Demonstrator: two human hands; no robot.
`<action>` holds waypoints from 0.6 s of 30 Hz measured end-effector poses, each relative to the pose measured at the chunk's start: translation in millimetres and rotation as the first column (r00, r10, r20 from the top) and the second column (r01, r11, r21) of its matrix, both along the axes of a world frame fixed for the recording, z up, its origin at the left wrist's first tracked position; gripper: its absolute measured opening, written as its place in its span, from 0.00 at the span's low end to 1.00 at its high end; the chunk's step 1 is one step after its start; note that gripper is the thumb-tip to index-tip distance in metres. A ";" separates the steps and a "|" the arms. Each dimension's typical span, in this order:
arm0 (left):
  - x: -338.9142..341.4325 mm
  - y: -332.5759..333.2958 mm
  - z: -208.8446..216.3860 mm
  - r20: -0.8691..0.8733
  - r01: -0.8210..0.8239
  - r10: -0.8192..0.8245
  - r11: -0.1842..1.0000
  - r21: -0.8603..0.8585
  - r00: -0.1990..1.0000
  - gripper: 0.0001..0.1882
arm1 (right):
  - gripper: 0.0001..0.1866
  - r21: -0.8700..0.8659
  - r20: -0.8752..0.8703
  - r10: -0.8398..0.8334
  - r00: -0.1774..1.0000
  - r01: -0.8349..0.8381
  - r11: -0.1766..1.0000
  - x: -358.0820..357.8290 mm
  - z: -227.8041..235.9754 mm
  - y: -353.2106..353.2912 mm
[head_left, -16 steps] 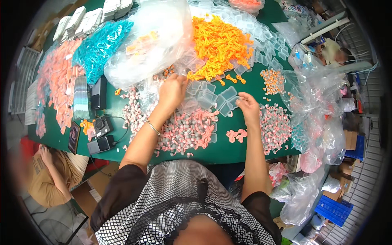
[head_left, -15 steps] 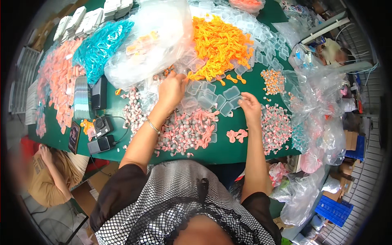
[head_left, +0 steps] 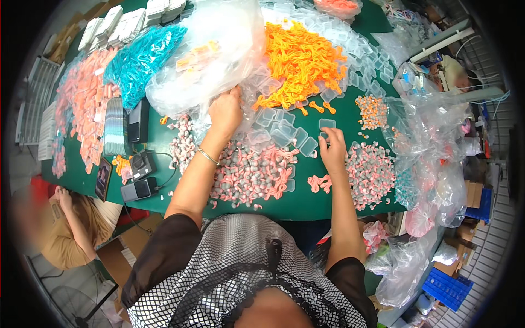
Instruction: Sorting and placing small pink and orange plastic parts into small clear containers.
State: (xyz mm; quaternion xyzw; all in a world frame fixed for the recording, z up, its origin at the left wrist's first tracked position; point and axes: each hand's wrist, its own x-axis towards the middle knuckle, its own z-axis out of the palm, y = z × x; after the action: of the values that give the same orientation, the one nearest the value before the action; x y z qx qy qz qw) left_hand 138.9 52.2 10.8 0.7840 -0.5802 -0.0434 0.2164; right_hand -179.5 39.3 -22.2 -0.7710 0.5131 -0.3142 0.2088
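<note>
My left hand [head_left: 225, 113] reaches to the lower edge of a large clear plastic bag [head_left: 210, 65] with orange pieces inside. Its fingers are bent together; whatever is between them is hidden. On the right, my right hand [head_left: 332, 150] has its fingers bent but apart, their tips at a small clear plastic box [head_left: 327, 124]. Between the hands lie several more clear boxes [head_left: 283, 129]. Nearer me spreads a heap of small pink and grey pieces [head_left: 240, 175]. Two pink looped cords [head_left: 319, 183] lie beside my right wrist.
Orange looped cords [head_left: 301, 60] are heaped beyond the boxes. At right are pink-grey pieces [head_left: 370, 175] and orange-grey pieces [head_left: 372, 112]. Further left lie a teal packet pile [head_left: 145, 63], peach packets [head_left: 87, 109] and black devices [head_left: 139, 188]. Another person [head_left: 82, 227] sits at lower left.
My left hand has shifted slightly left and away, closer under the bag's edge. Beneath my right fingertips, a clear box now lies apart from the cluster. The whole view has shifted a little.
</note>
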 end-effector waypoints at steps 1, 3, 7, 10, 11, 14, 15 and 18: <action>2.6 -1.2 -1.7 0.002 -0.001 0.001 1.000 0.001 1.000 0.11 | 0.15 0.023 0.043 -0.014 0.999 0.013 1.000 -0.2 0.3 0.3; 5.1 -4.9 -8.3 0.096 0.039 -0.044 0.998 0.050 0.994 0.11 | 0.13 0.009 0.024 -0.024 0.999 0.024 1.000 -4.5 -1.1 0.0; 4.3 -9.3 -22.4 0.092 0.031 -0.029 0.999 -0.020 0.995 0.09 | 0.09 -0.015 0.027 -0.060 0.998 0.061 0.998 -19.6 3.2 3.6; 11.2 -8.2 -27.3 0.199 0.076 -0.081 0.996 0.036 0.977 0.06 | 0.07 -0.097 0.016 -0.036 0.999 0.037 0.995 -28.6 1.9 -1.0; 12.5 -6.2 -28.3 0.201 0.093 -0.101 0.995 0.048 0.974 0.06 | 0.07 -0.101 0.004 -0.059 0.998 0.059 0.993 -31.8 0.7 -3.5; 12.9 0.6 -20.6 0.217 0.103 -0.108 0.994 0.034 0.970 0.06 | 0.06 -0.108 0.073 -0.095 0.993 0.103 0.989 -39.2 3.8 -16.6; 13.0 1.8 -21.7 0.204 0.122 -0.115 0.992 -0.022 0.972 0.06 | 0.06 -0.113 0.065 -0.108 0.992 0.115 0.987 -46.5 5.0 -22.0; 14.4 0.2 -21.6 0.182 0.138 -0.130 0.990 -0.035 0.975 0.05 | 0.06 -0.087 0.023 -0.259 0.965 0.260 0.962 -73.5 -1.1 -47.1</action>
State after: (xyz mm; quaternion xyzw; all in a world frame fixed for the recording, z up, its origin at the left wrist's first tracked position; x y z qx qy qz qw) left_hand 153.2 52.4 -10.7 0.7384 -0.6498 0.0264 0.1785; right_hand -253.0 -7.8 -23.3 -0.7037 0.5940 -0.3662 0.1339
